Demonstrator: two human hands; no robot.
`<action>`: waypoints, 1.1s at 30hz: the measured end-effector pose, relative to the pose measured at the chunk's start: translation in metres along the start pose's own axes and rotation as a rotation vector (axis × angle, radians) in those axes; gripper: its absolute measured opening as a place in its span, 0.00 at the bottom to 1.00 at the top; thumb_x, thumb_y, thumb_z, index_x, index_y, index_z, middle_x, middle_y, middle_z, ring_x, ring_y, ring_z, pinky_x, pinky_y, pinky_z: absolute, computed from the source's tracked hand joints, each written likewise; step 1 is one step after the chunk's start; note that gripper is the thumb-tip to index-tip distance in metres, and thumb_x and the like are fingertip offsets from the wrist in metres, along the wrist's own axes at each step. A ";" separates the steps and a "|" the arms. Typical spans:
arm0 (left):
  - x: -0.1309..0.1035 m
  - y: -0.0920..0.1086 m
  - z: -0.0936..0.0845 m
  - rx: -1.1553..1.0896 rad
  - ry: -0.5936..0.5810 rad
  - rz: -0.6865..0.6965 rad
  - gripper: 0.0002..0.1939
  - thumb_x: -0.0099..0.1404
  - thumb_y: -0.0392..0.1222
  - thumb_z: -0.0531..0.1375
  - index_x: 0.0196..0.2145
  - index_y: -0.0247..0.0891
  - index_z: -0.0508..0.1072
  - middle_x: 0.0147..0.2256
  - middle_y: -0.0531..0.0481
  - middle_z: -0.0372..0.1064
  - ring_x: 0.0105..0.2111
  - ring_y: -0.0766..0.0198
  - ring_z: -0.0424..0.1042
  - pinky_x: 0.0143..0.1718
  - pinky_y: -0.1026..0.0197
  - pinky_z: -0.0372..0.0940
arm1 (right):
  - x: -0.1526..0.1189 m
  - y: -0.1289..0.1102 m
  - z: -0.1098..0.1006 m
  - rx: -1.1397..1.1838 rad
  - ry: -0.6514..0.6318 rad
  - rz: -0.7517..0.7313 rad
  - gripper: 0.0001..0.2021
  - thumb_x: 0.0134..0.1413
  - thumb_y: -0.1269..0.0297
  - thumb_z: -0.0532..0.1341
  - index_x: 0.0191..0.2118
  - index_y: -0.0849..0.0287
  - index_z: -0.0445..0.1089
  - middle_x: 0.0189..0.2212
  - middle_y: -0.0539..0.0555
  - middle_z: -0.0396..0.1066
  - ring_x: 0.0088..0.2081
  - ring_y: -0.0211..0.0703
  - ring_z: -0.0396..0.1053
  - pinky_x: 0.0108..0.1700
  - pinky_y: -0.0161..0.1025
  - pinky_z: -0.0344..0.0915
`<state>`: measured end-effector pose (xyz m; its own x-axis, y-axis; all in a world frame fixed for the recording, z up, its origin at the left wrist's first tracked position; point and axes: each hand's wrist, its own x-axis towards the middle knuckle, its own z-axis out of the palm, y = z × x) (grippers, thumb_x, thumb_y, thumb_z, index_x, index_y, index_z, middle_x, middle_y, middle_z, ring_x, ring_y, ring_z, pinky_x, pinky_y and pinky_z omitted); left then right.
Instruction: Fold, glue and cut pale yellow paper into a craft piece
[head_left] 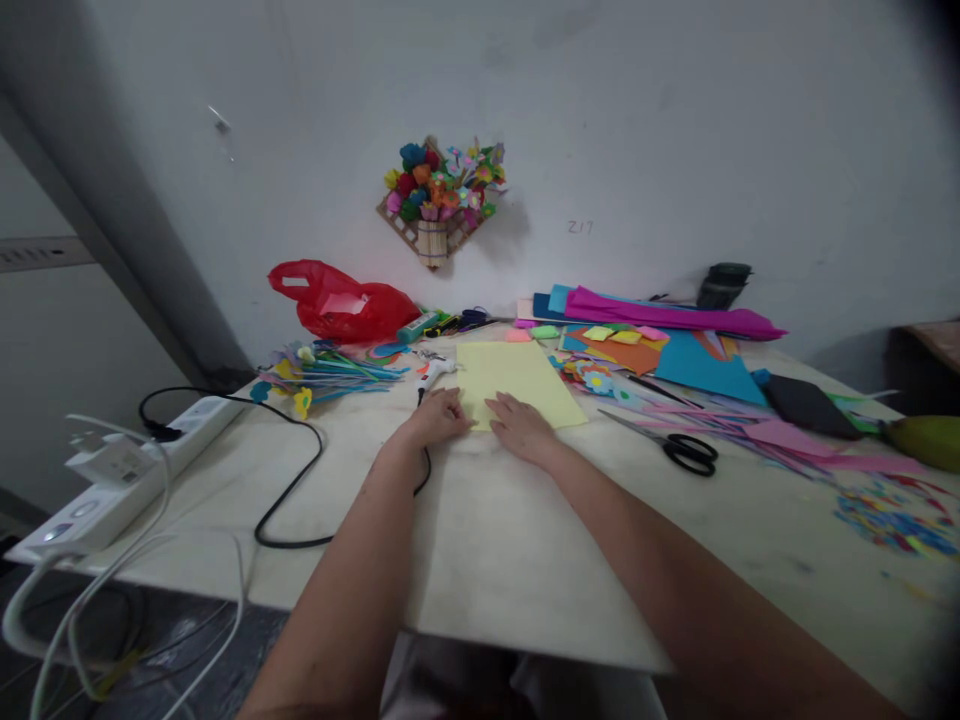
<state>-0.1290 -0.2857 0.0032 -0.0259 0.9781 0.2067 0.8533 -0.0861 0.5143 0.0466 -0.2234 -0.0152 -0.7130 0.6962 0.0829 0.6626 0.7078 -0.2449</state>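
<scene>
- Yellow paper sheet (510, 372) lies mid-table, glue gun (435, 373) beside its left edge.
- Left hand (439, 416) curls at the near-left corner; pinching, I can't tell.
- Right hand (523, 428), fingers apart, on the near edge; tabletop (517, 570) stretches behind.

We see a pale surface (517, 570) with a few faint smudges. At its middle we have a yellow sheet (504, 372) lying flat, with a glue gun (436, 372) just to its left. A black cord (300, 546) loops across the left part, near a white power strip (191, 435) along that edge. Toward the wall we find a red bag (360, 312) and, in front of it, a bunch of paper flowers (345, 372). On the right we see open scissors (664, 440), pink strips (817, 447), a blue sheet (705, 367), a dark flat object (810, 405) and small colourful scraps (896, 515).
</scene>
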 end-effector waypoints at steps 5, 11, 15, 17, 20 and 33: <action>-0.001 0.001 -0.002 0.010 0.007 -0.020 0.08 0.47 0.45 0.62 0.20 0.37 0.69 0.53 0.41 0.62 0.58 0.50 0.52 0.56 0.50 0.49 | -0.001 -0.001 0.000 -0.005 0.004 0.001 0.25 0.58 0.63 0.45 0.61 0.59 0.50 0.63 0.56 0.44 0.62 0.44 0.42 0.60 0.43 0.42; 0.000 -0.005 -0.001 -0.011 0.014 -0.010 0.08 0.48 0.45 0.62 0.21 0.38 0.69 0.55 0.42 0.60 0.58 0.51 0.51 0.55 0.53 0.51 | -0.002 -0.002 -0.001 -0.004 0.004 0.006 0.24 0.59 0.63 0.45 0.61 0.59 0.50 0.63 0.56 0.44 0.62 0.44 0.42 0.60 0.44 0.42; 0.000 -0.004 -0.001 0.002 -0.020 -0.024 0.08 0.47 0.43 0.61 0.19 0.38 0.68 0.50 0.41 0.65 0.59 0.51 0.49 0.55 0.53 0.51 | -0.003 -0.003 -0.001 -0.006 0.005 0.011 0.25 0.59 0.63 0.45 0.61 0.59 0.50 0.63 0.56 0.44 0.62 0.44 0.42 0.60 0.44 0.42; 0.000 -0.002 -0.002 0.041 -0.043 -0.023 0.08 0.48 0.43 0.61 0.18 0.38 0.67 0.45 0.41 0.69 0.59 0.50 0.49 0.56 0.51 0.49 | -0.003 -0.003 -0.001 -0.007 0.014 0.008 0.25 0.59 0.63 0.45 0.61 0.60 0.50 0.62 0.56 0.45 0.62 0.45 0.42 0.60 0.44 0.42; 0.000 -0.002 -0.002 0.084 -0.052 0.006 0.08 0.49 0.43 0.60 0.18 0.40 0.66 0.40 0.44 0.71 0.58 0.52 0.52 0.58 0.51 0.46 | -0.003 -0.003 -0.001 -0.010 0.022 0.005 0.25 0.59 0.63 0.45 0.61 0.60 0.50 0.62 0.56 0.45 0.62 0.45 0.43 0.60 0.44 0.43; -0.001 0.000 -0.004 0.046 -0.022 -0.072 0.08 0.48 0.42 0.60 0.18 0.39 0.66 0.47 0.42 0.67 0.58 0.50 0.50 0.58 0.50 0.45 | -0.004 -0.004 -0.001 -0.025 0.029 -0.002 0.25 0.59 0.63 0.45 0.61 0.61 0.51 0.62 0.57 0.46 0.62 0.45 0.43 0.60 0.43 0.42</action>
<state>-0.1306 -0.2874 0.0063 -0.0772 0.9853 0.1523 0.8724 -0.0072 0.4887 0.0474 -0.2289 -0.0134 -0.7075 0.6978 0.1118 0.6671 0.7117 -0.2203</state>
